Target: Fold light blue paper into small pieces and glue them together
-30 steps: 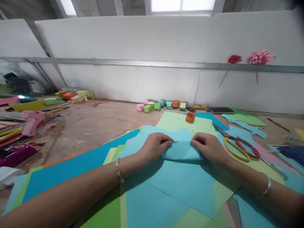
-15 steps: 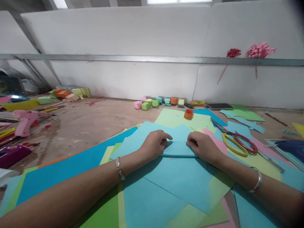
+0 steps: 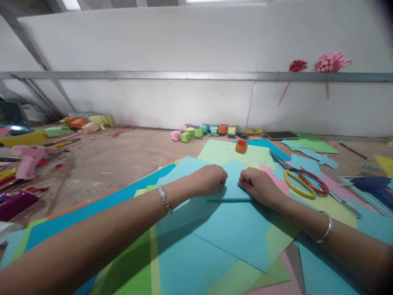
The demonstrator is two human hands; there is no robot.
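My left hand (image 3: 210, 180) and my right hand (image 3: 259, 186) both rest, fingers curled, on a small folded light-blue paper (image 3: 231, 193). The paper lies flat on a pile of loose blue and green sheets (image 3: 233, 229). Each hand presses one end of the fold, with a narrow gap between the knuckles. A metal bangle sits on each wrist. The fingertips are tucked under and partly hidden.
Scissors with red and yellow handles (image 3: 302, 184) lie just right of my right hand. A small orange paper box (image 3: 241, 146) stands beyond the hands. A row of small coloured paper cubes (image 3: 199, 132) lines the white wall. A pink glue gun (image 3: 29, 157) and pencils lie at the far left.
The two hands have slid closer together along the folded paper, which now lies flatter. The view has tilted slightly downward.
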